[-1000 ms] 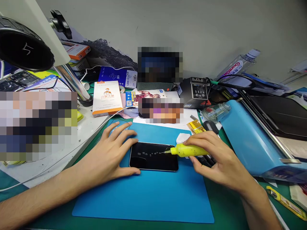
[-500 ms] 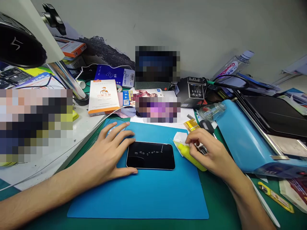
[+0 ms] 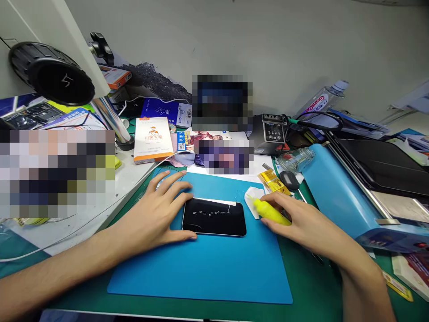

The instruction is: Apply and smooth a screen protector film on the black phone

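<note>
A black-screened smartphone [image 3: 214,218] lies flat on the blue mat [image 3: 197,273], with several short pale marks across its glass. My left hand [image 3: 164,208] rests at its left end, thumb on the near edge and forefinger on the far edge; the other fingers are spread over the mat. To the right of the phone, my right hand [image 3: 298,221] has its thumb and fingers around a yellow squeeze bottle [image 3: 271,212]. The bottle's narrow tip points up and left, over a small white sheet [image 3: 251,197]. Its rear end is hidden in the hand.
Behind the mat stand a white-and-orange box [image 3: 153,139], a black device with a display [image 3: 268,134] and a glass jar [image 3: 296,158]. A large blue machine [image 3: 335,192] borders the right side. A yellow cutter [image 3: 398,286] lies at lower right. A lamp-like black knob [image 3: 65,82] overhangs the left.
My right hand has gone from a loose pinch above the yellow squeeze bottle to a grip around it. The left hand keeps its place on the phone. The view has shifted slightly.
</note>
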`<state>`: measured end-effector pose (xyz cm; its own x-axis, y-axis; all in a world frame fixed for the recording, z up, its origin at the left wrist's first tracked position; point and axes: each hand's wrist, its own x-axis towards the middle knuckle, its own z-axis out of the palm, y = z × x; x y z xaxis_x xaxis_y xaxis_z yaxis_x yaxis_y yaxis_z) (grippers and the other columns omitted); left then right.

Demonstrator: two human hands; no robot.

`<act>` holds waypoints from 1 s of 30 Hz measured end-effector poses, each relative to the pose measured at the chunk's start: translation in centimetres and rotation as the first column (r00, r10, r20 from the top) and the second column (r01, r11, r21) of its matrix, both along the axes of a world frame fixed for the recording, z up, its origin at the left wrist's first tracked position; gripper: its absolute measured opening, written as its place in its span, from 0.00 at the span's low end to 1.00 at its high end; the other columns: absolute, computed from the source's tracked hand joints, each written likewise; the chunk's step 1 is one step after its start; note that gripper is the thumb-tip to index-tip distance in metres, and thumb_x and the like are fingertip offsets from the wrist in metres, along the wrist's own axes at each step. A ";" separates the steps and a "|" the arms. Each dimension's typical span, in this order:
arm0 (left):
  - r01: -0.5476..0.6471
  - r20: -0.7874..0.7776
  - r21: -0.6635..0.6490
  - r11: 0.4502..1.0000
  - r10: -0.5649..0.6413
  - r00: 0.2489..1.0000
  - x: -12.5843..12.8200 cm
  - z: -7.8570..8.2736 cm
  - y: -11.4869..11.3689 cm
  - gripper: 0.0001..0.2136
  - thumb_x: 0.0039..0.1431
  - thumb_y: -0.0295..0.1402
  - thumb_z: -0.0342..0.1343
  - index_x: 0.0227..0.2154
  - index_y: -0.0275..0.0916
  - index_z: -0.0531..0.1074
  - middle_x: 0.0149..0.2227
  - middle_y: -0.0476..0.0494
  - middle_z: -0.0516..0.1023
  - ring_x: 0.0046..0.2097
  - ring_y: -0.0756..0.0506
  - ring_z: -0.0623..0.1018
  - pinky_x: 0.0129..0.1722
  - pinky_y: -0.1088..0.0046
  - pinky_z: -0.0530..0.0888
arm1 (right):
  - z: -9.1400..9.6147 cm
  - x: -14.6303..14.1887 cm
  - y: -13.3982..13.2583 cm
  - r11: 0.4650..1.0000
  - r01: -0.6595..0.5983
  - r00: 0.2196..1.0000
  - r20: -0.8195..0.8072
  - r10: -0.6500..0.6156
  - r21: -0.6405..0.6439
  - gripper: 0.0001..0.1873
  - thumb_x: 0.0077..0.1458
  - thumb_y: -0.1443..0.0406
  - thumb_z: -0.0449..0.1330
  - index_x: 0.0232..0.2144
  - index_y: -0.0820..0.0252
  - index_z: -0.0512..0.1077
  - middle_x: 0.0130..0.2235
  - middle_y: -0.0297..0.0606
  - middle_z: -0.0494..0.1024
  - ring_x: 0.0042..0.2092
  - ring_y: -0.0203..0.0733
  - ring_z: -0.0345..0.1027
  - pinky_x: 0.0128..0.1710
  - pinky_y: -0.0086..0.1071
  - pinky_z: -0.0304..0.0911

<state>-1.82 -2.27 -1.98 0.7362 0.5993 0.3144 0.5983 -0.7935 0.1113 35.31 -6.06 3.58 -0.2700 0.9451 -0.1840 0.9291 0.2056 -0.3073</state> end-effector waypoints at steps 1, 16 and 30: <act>0.002 0.000 0.001 1.000 -0.002 1.000 0.0 0.0 0.0 0.34 0.61 0.62 0.57 0.56 0.36 0.70 0.61 0.33 0.74 0.72 0.28 0.60 0.71 0.43 0.52 | 0.2 0.0 0.0 1.000 -0.007 1.000 -0.017 0.007 0.015 0.20 0.64 0.49 0.60 0.53 0.48 0.77 0.50 0.37 0.84 0.46 0.52 0.81 0.41 0.41 0.76; 0.011 -0.004 0.003 1.000 -0.011 1.000 -0.2 0.0 0.0 0.33 0.62 0.62 0.56 0.54 0.36 0.70 0.60 0.32 0.74 0.71 0.28 0.61 0.71 0.43 0.52 | -1.1 -3.7 -5.9 0.934 -0.111 0.989 -0.055 0.138 0.341 0.19 0.67 0.57 0.61 0.58 0.51 0.70 0.54 0.41 0.82 0.53 0.50 0.80 0.52 0.42 0.75; 0.023 0.045 -0.006 1.000 -0.022 0.999 -0.2 -0.2 0.1 0.33 0.60 0.61 0.59 0.53 0.36 0.72 0.60 0.31 0.74 0.72 0.27 0.61 0.70 0.41 0.53 | -1.3 -8.6 -5.1 0.887 -0.215 0.966 -0.044 0.254 0.409 0.19 0.68 0.65 0.60 0.59 0.55 0.68 0.55 0.43 0.80 0.54 0.49 0.77 0.54 0.43 0.73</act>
<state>-2.04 -2.16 -2.18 0.7349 0.5849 0.3431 0.5746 -0.8059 0.1429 26.71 -11.19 2.30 -0.4903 0.8406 0.2302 0.8096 0.5371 -0.2368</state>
